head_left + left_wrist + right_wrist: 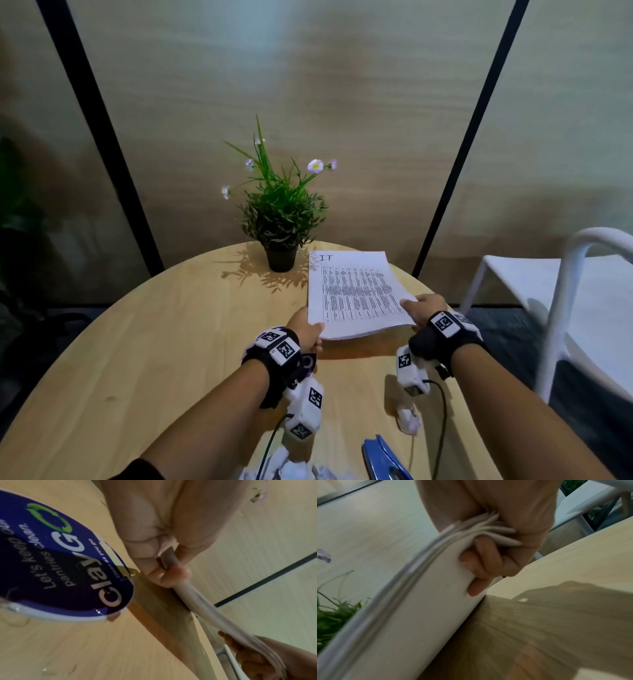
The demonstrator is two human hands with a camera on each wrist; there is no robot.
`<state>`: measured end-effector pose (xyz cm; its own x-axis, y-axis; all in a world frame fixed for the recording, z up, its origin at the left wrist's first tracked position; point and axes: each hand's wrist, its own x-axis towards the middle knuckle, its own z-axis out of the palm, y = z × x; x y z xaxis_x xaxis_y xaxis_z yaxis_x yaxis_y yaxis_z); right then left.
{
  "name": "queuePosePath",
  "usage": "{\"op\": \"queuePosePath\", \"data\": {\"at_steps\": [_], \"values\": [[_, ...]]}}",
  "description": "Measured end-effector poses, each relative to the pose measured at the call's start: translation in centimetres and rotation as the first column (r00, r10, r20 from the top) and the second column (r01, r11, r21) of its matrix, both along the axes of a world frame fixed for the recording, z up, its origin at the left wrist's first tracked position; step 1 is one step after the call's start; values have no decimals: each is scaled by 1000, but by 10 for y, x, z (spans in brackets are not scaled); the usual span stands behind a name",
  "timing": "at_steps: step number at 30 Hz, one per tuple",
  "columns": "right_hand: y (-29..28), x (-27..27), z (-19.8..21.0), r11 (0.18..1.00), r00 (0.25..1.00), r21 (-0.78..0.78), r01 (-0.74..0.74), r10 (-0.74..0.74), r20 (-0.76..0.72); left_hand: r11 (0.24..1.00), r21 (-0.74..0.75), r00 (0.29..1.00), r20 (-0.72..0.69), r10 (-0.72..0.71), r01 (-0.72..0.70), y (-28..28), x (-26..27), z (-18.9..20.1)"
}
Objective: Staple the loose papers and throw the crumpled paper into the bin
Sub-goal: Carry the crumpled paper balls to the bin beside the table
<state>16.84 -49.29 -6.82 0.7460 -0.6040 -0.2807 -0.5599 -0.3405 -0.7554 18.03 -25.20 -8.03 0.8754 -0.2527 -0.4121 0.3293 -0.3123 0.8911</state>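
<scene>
A stack of printed white papers (356, 294) is lifted off the round wooden table (164, 329), tilted up at its far end. My left hand (308, 330) pinches its near left corner; the left wrist view shows thumb and finger clamped on the paper edge (173, 563). My right hand (423, 308) grips the near right corner, fingers (479, 563) curled under the sheets (412, 608). A blue stapler (383, 459) lies at the table's near edge. Crumpled paper (409, 419) lies beside it, and more crumpled paper (291, 471) sits at the bottom edge.
A potted green plant (281, 219) with small flowers stands at the table's far side, just left of the papers. A white chair (565, 291) stands to the right. A round blue sticker (56, 566) lies on the tabletop near my left hand. No bin shows.
</scene>
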Motion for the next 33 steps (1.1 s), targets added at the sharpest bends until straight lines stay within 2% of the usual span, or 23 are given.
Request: {"op": "queuePosePath", "data": {"at_steps": [3,7,10,12,13,14,15,16,20,23,25,27,28,30,33], "values": [[0,8,0,998,993,43,-39,43,-106,999,-30,998,-42,44,-46,2,0,-5],[2,11,-7,989,953,-51,-140,121,-279,996,-33,991,-107,80,-84,6,5,-13],[-11,19,-30,971,925,-112,-213,163,-344,998,-15,989,-137,56,-59,8,3,-14],[-8,15,-28,972,923,-100,-214,168,-347,999,-27,985,-167,36,-41,10,-2,-11],[-10,15,-31,944,895,-153,-292,213,-393,999,-23,984,-174,28,-33,11,-4,-8],[-9,13,-28,954,918,-160,-255,186,-350,999,-15,983,-179,29,-33,13,-5,-7],[-7,9,-24,934,902,-202,-295,202,-382,999,-9,982,-186,39,-41,15,-5,-5],[-2,3,-14,951,915,-186,-246,165,-369,999,-4,980,-193,52,-54,19,-5,-2],[14,-21,27,960,934,-160,-232,173,-314,997,21,986,-152,75,-72,41,-14,17],[31,-47,46,971,964,-85,-223,206,-168,997,70,999,-52,14,-10,64,-32,36],[47,-71,52,970,962,8,-242,241,-128,985,151,996,19,-88,84,82,-50,46],[70,-97,56,941,933,73,-331,338,-126,933,292,968,77,-241,209,102,-73,52],[82,-111,58,914,903,90,-396,405,-144,880,389,940,89,-329,271,111,-86,53],[107,-139,58,838,813,81,-539,543,-210,735,582,886,55,-461,347,128,-113,53],[142,-175,53,686,634,20,-728,684,-360,475,779,821,-86,-565,409,149,-145,46]]}}
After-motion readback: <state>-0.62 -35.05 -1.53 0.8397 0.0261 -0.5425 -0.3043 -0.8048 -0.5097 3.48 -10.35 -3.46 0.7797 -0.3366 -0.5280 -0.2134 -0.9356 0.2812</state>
